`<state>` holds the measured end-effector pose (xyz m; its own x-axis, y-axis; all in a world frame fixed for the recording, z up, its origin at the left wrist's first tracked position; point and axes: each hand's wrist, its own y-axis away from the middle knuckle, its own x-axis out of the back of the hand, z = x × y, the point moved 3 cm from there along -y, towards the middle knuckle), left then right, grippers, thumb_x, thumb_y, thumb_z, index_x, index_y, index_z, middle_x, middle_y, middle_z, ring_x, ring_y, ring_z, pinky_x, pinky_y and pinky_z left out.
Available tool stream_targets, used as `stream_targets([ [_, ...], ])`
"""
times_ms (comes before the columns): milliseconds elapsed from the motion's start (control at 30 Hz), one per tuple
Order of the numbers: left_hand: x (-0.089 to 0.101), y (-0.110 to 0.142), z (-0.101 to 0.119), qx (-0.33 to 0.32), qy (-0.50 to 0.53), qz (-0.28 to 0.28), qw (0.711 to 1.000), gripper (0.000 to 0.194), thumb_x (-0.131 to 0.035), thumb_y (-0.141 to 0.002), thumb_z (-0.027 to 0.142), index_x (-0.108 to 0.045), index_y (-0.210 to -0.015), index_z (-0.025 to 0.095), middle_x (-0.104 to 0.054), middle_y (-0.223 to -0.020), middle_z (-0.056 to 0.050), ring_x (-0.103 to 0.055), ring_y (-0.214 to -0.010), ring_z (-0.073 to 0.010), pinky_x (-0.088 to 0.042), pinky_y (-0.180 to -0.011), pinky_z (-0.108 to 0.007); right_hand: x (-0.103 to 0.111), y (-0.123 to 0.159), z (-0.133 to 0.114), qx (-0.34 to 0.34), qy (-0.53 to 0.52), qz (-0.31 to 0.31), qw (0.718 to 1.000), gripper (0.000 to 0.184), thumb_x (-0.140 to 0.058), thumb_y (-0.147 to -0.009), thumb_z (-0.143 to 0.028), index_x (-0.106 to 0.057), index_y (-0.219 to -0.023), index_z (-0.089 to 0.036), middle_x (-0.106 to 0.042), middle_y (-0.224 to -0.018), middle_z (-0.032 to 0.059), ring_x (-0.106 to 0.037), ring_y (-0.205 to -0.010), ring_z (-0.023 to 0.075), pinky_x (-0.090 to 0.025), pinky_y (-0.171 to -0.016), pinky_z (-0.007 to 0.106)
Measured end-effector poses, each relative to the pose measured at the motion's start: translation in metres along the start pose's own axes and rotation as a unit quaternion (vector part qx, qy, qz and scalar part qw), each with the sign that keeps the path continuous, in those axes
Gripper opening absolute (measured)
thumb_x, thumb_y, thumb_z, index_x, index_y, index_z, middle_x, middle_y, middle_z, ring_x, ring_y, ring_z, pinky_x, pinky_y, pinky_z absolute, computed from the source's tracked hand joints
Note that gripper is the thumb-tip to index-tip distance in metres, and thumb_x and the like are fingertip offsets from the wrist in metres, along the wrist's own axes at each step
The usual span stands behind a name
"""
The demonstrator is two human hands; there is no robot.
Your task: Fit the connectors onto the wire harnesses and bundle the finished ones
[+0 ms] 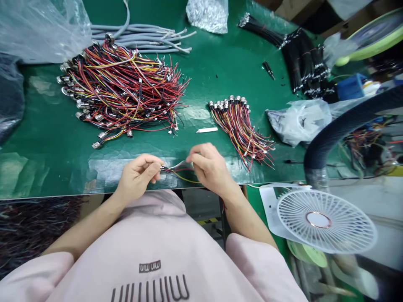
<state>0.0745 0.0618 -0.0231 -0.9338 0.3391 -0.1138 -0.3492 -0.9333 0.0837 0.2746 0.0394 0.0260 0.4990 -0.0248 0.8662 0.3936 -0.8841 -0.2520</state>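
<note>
Just above the table's front edge, my left hand [140, 174] pinches one end of a wire harness [171, 169], where a small metallic part peeks out at the fingertips. Its white, red and yellow wires run across toward my right hand [209, 167], whose thumb and forefinger are closed on the white wire. The yellow wire [185, 180] sags below and passes under that hand. Beyond my hands lies a small pointed white stick [207, 130]. Right of it is a bundle of similar harnesses [241, 126] with round metal connectors. A much larger heap of them [126, 88] spreads at the left.
Grey cables [141, 38] lie behind the heap, near clear plastic bags [44, 29]. Bundled black wires [299, 58] are at the back right. A black flexible hose [340, 121] arches over the right side, above a white fan [327, 220] at the table edge.
</note>
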Motion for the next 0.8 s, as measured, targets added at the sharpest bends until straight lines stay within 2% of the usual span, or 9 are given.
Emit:
stream_targets([
  [100,-0.002,-0.001,0.002,0.017,0.000,0.008,1.000,0.034,-0.064,-0.084,0.050,-0.066,-0.083,0.017,-0.062,-0.053,0.001,-0.056,-0.045,-0.0094,-0.047,-0.046,-0.019,0.002,0.000,-0.007,0.025,0.021,0.036,0.999,0.022,-0.048,-0.085,-0.006,-0.063,-0.092,-0.020,-0.061,-0.102,0.0092,-0.054,-0.099,0.0225,-0.043,-0.083,0.039],
  [233,-0.003,-0.002,0.005,0.010,-0.004,0.012,1.000,0.035,-0.063,-0.085,0.051,-0.065,-0.083,0.017,-0.061,-0.053,0.002,-0.055,-0.046,-0.0090,-0.046,-0.045,-0.018,-0.006,-0.002,-0.026,0.044,-0.013,0.034,0.998,0.007,-0.056,-0.088,-0.020,-0.063,-0.088,-0.021,-0.061,-0.087,0.0048,-0.054,-0.083,0.0189,-0.041,-0.074,0.036],
  [300,-0.003,-0.002,0.005,-0.001,-0.003,0.011,1.000,0.033,-0.062,-0.086,0.050,-0.065,-0.084,0.017,-0.060,-0.053,0.002,-0.055,-0.046,-0.0086,-0.046,-0.045,-0.018,-0.011,-0.003,-0.031,0.036,0.005,0.030,0.999,0.008,-0.057,-0.089,-0.023,-0.063,-0.085,-0.020,-0.060,-0.083,0.0044,-0.052,-0.079,0.0183,-0.038,-0.071,0.035],
  [433,-0.001,0.000,0.002,-0.021,0.001,0.004,1.000,0.028,-0.060,-0.089,0.046,-0.066,-0.086,0.018,-0.058,-0.054,0.003,-0.053,-0.046,-0.0077,-0.045,-0.046,-0.017,-0.020,-0.005,-0.027,0.014,-0.015,0.024,1.000,0.009,-0.058,-0.089,-0.025,-0.063,-0.086,-0.019,-0.061,-0.083,0.0049,-0.053,-0.077,0.0176,-0.038,-0.069,0.034],
  [667,0.002,0.002,-0.002,-0.010,0.016,-0.007,1.000,0.025,-0.063,-0.087,0.042,-0.068,-0.088,0.018,-0.061,-0.058,0.002,-0.056,-0.050,-0.0091,-0.046,-0.049,-0.019,-0.023,-0.007,-0.020,-0.055,-0.206,-0.003,0.977,0.008,-0.059,-0.086,-0.018,-0.059,-0.078,-0.019,-0.060,-0.078,0.0007,-0.057,-0.076,0.0137,-0.046,-0.072,0.029],
  [800,0.002,0.001,0.000,0.010,0.025,-0.032,0.999,0.024,-0.069,-0.080,0.036,-0.067,-0.094,0.017,-0.065,-0.062,0.001,-0.061,-0.054,-0.0110,-0.049,-0.052,-0.020,-0.018,-0.006,-0.019,-0.063,-0.179,0.009,0.982,0.009,-0.054,-0.088,-0.016,-0.055,-0.080,-0.020,-0.061,-0.077,0.0003,-0.056,-0.074,0.0132,-0.044,-0.071,0.028],
])
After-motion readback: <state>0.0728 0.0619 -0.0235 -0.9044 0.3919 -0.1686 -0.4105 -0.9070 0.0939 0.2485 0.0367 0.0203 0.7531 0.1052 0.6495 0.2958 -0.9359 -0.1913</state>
